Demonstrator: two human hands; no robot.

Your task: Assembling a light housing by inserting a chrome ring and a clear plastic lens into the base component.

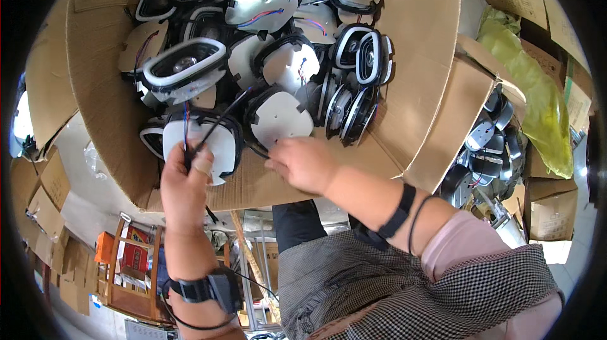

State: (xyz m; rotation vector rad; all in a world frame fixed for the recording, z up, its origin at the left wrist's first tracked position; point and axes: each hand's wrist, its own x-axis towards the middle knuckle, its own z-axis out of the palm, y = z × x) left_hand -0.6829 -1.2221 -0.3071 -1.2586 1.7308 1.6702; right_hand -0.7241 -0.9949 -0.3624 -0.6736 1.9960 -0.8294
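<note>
My left hand point(184, 191) is closed on a thin black cable point(221, 118), pinched between thumb and fingers, over the pale back of a speaker point(218, 150) at the box's near side. The cable's free end slants up to the right. Further right, my right hand point(305, 164) has thumb and fingers pressed together at the lower edge of another silver-backed speaker point(280, 120). A short dark strand shows at its fingertips, partly hidden. Red and blue wires run from several speakers, and one with a white oval rim point(183, 65) lies face up behind my left hand.
The speakers lie piled in a large open cardboard box point(417, 55). To its right stands a second box of dark metal-like parts point(487, 144), beside a yellow-green plastic sack point(528, 80). A wooden rack point(129, 270) and flattened cartons point(50, 207) are at lower left.
</note>
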